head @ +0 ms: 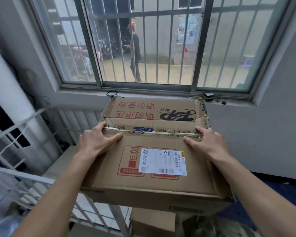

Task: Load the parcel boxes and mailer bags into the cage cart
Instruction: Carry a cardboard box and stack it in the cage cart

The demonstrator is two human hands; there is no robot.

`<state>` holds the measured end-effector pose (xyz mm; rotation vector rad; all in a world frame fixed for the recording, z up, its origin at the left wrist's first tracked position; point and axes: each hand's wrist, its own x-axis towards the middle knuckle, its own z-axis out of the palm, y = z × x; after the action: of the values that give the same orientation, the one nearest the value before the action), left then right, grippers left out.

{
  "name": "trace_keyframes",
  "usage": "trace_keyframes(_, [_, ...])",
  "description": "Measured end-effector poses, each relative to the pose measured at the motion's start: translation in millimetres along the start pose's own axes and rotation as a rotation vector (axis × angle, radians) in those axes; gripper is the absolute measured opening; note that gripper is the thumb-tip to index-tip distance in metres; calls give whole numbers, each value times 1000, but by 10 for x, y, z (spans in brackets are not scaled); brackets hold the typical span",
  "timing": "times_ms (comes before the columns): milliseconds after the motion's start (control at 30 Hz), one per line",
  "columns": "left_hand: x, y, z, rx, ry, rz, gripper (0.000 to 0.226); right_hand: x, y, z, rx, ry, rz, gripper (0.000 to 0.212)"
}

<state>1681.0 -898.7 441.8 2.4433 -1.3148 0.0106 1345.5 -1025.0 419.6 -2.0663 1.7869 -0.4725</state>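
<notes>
A large brown cardboard parcel box [154, 183] with red print and a white shipping label [162, 161] fills the middle of the head view, its top tilted toward me. My left hand [97, 141] lies flat on the left of its top, fingers reaching to the taped seam. My right hand [207, 142] lies the same way on the right. A smaller cardboard box [152, 219] sits below it. White wire bars of the cage cart [32, 182] run along the left and under the box's near left corner.
A barred window [147, 45] is straight ahead, with a person standing outside. Its grey sill [229, 103] holds a small black object. A white pillar [9, 93] stands at the left. A dark crumpled bag [212, 226] lies at the bottom right, beside blue flooring [280, 190].
</notes>
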Motion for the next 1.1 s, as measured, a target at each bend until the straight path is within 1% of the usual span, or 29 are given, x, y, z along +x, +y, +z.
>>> trace_keyframes(200, [94,-546,-131,-10,-14,-52,97,-95,-526,168,-10,-6,-58,84])
trace_keyframes(400, [91,-1086,-331,17,-6,-73,113,-279,-998,460,0,-1,-102,81])
trace_keyframes(567, [105,-1490,-359,95,32,-77,102,-408,-1271,827,18,-16,-90,83])
trace_keyframes(667, [127,-1754,-408,83,28,-106,100,-429,-1493,969,29,-31,-113,88])
trace_keyframes(867, [178,-2087,-542,123,59,-148,94,-340,-1895,1157,59,-50,-178,86])
trace_keyframes(1100, [527,-2369,-572,135,51,-187,95,-112,-2219,1477,89,-58,-173,86])
